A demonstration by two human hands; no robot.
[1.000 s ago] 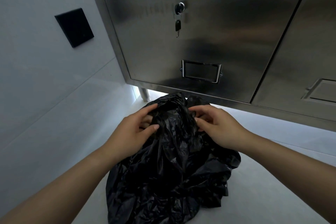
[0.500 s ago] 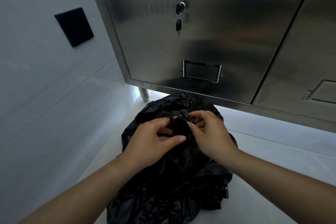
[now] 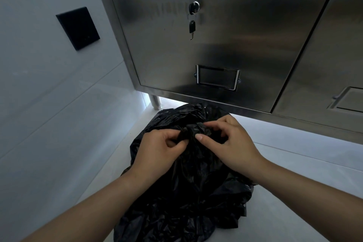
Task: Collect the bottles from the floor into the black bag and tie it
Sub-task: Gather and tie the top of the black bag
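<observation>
A crumpled black bag [image 3: 188, 198] sits on the pale floor in front of me, bulging, its contents hidden. No bottle shows. My left hand [image 3: 157, 149] pinches a twisted strand of the bag's top between thumb and fingers. My right hand [image 3: 229, 143] grips the bunched plastic just beside it, thumb pointing left toward the other hand. Both hands meet over the gathered neck of the bag, where the plastic is wound into a small dark lump [image 3: 193, 129].
A stainless steel cabinet [image 3: 225, 49] rises right behind the bag, a key [image 3: 192, 28] hanging from its lock. One cabinet leg [image 3: 155, 102] stands at the back left. A white wall with a black square plate [image 3: 77, 27] closes the left side.
The hands have drawn closer together over the bag's neck and lowered slightly. The loose top has been gathered and twisted into a tighter lump between the fingers.
</observation>
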